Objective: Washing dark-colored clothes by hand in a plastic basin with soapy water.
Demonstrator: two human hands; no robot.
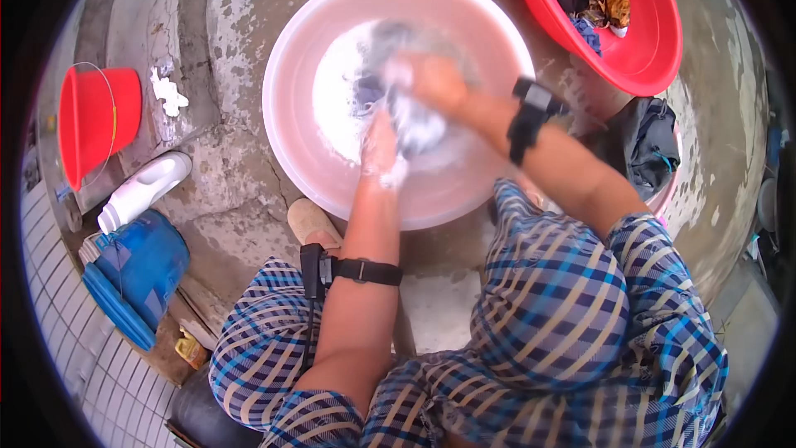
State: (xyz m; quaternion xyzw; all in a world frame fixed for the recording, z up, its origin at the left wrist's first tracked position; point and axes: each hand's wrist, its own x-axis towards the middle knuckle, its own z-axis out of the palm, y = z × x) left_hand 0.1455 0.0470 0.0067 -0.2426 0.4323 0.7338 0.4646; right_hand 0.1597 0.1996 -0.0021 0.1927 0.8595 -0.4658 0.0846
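The soapy garment point(410, 120) sits in the pink basin point(290, 141) at upper centre; your left hand point(380, 145) and right hand point(435, 83) both grip it. Rub fold against fold, keeping it low in the suds.

Outdoor daylight, flat and bright. Floor is rough, stained concrete point(249, 0) with a raised step point(157, 8) at upper left; white tiled strip point(58, 315) runs along the lower-left edge. Clutter on the left: red bucket point(95, 120), white plastic jug point(145, 189), blue bag point(137, 270).
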